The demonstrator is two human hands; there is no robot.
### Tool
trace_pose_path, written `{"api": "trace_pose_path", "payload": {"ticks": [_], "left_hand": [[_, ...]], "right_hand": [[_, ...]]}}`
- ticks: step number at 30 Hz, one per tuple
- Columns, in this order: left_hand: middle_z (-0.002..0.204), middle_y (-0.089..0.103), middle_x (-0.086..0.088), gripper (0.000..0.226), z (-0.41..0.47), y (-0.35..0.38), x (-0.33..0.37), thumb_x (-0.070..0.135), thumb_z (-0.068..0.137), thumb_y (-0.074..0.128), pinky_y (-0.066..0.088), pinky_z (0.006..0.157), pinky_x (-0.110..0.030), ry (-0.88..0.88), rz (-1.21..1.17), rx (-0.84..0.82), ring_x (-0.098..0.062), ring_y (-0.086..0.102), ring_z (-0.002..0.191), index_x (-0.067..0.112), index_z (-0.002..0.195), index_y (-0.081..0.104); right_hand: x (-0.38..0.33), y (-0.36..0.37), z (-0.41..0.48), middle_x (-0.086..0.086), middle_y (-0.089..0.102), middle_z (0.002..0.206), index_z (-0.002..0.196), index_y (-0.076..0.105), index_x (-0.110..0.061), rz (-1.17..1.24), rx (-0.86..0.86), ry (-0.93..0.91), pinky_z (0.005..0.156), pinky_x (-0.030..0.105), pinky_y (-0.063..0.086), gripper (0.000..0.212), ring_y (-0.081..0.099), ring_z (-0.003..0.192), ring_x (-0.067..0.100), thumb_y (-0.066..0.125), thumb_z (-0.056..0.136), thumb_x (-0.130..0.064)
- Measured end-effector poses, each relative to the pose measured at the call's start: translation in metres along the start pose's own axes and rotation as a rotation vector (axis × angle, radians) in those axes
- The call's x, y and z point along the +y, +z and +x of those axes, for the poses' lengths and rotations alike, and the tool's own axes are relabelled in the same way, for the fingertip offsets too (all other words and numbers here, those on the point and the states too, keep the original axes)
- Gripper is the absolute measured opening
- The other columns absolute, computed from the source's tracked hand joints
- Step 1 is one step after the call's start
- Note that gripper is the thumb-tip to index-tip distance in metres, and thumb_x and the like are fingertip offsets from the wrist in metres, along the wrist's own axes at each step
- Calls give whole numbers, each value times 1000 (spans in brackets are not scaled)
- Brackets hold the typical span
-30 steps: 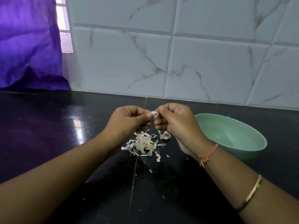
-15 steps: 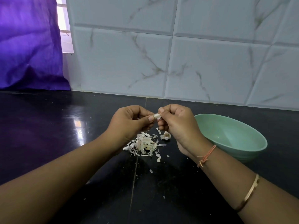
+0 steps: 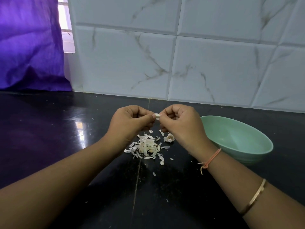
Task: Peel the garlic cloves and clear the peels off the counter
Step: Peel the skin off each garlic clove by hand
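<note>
1. Both hands are working raised over the counter (image 3: pixel 49 138): the left hand (image 3: pixel 130 123) and right hand (image 3: pixel 181 124) are curled, each pinching one small garlic clove (image 3: pixel 157 116) between thumb and fingertips
2. Clove is sitting in the air between the two hands, just above the peels (image 3: pixel 146 147)
3. Peels are lying in a loose heap on the black counter under the hands, with stray flakes scattered nearer the camera; a garlic root stub (image 3: pixel 169 138) is lying just beside the heap, below the right hand
4. Green bowl (image 3: pixel 247 157) is sitting to the right, near the right wrist; its inside is only partly showing, so I cannot tell whether peeled cloves are in it
5. My read: peeling is under way and clearing is not yet started
6. Risk: the clove is tiny and likely getting slick as skin comes off, so a hard pinch could be shooting it out onto the counter or into the heap, where pale on pale is hard to spot
7. Risk: the flakes are light and dry, so a sweeping forearm or a draught could be spreading them wider, making the clear-up longer
8. Risk: the bowl is sitting close to the right wrist, so a quick pull-back could be knocking it
9. Risk: thin skin could be tearing into bits and clinging to fingers rather than dropping
</note>
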State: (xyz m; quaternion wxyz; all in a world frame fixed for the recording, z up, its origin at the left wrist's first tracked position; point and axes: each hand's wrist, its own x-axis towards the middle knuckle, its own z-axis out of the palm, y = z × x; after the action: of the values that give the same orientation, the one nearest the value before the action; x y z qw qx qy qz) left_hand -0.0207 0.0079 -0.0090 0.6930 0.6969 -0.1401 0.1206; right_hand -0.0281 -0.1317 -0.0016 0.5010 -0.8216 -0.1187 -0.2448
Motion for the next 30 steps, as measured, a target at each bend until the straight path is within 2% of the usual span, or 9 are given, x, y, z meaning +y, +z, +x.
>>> {"api": "trace_pose_path", "payload": {"ticks": [4,5,8,10,15,18,21,25,30], "left_hand": [[60,66,-3,4,-2,2,3,6,75,71,54,61,-19,12,-28,19,-6,60,56,5,73,69],[60,67,-3,4,-2,2,3,6,76,71,54,61,-19,17,-26,29,-6,60,56,5,72,69],[64,68,-6,6,-2,1,1,6,79,68,55,62,-20,33,-25,41,-8,62,59,6,73,69],[64,68,-5,5,-1,1,1,6,80,67,55,62,-19,32,-44,35,-8,62,60,7,75,69],[63,69,-2,6,-1,1,1,3,81,64,55,62,-18,47,-80,-3,-8,63,60,4,77,68],[61,69,0,9,-1,1,1,0,83,62,52,59,-15,69,-63,-16,-6,63,58,4,78,68],[59,68,1,9,0,0,0,-1,83,60,53,60,-15,73,-62,-20,-5,62,57,3,79,68],[60,68,0,10,0,0,-1,-1,84,60,53,62,-16,79,-53,-23,-5,62,58,4,80,68],[59,67,3,13,3,-2,0,0,86,58,52,60,-14,54,-108,-2,-3,60,57,7,79,67]], "right_hand": [[-1,1,-2,-8,59,54,72,67,-13,-156,28,-148,54,15,46,9,55,52,5,66,80,-16],[-1,1,-2,-9,56,53,72,67,-13,-195,32,-185,52,15,43,9,53,52,5,65,80,-15],[0,1,-2,-5,57,58,74,67,-10,-299,31,-275,58,29,47,8,52,56,11,63,80,-14],[1,2,-1,-2,59,63,74,66,-8,-333,32,-307,60,33,48,9,54,60,17,61,80,-13],[3,0,0,-12,47,52,70,65,-8,-308,33,-317,55,28,41,14,45,51,9,58,80,-16],[4,0,0,-11,44,46,69,65,-8,-273,29,-284,50,24,34,15,41,45,9,57,79,-17],[3,-1,-1,-2,56,49,70,66,-7,-207,7,-250,48,28,43,15,49,46,14,58,81,-13],[3,1,-1,9,65,59,72,67,-6,-124,7,-200,58,42,53,15,63,58,28,58,83,-13],[0,4,-4,4,66,58,70,64,-9,3,-10,-120,62,43,56,17,64,54,15,54,84,-7]]}}
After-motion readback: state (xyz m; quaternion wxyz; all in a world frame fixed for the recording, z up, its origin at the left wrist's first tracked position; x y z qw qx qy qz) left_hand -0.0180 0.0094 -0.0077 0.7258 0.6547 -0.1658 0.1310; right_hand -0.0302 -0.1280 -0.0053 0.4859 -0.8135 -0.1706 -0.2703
